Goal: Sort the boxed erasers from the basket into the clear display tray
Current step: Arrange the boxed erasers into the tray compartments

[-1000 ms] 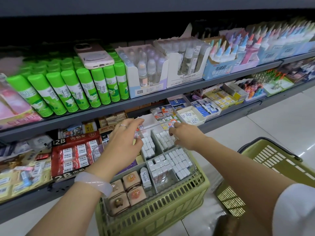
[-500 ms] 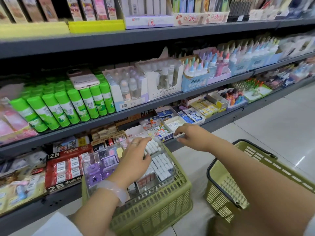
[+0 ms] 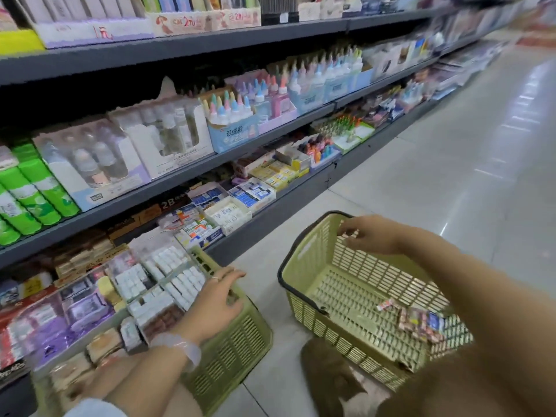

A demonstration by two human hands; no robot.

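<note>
The clear display tray (image 3: 164, 282) lies on top of a green basket (image 3: 237, 341) at lower left, with white boxed erasers in its compartments. My left hand (image 3: 216, 302) rests on the tray's right edge with its fingers spread. It holds nothing. A second green basket (image 3: 346, 281) stands on the floor to the right. Several boxed erasers (image 3: 421, 323) lie in its near right corner, and one small box (image 3: 386, 304) lies apart from them. My right hand (image 3: 367, 233) hovers over this basket's far side, fingers loosely pointing down and empty as far as I can see.
Grey shop shelves (image 3: 270, 203) run along the left, stocked with eraser boxes, green glue sticks (image 3: 33, 188) and glue bottles (image 3: 234, 112). A tiled aisle floor (image 3: 451, 164) stretches away to the right. A brown shoe (image 3: 328, 374) sits between the baskets.
My right hand has left the tray and moved right, over the second basket. My left hand slid to the tray's right edge. The view swung right and down.
</note>
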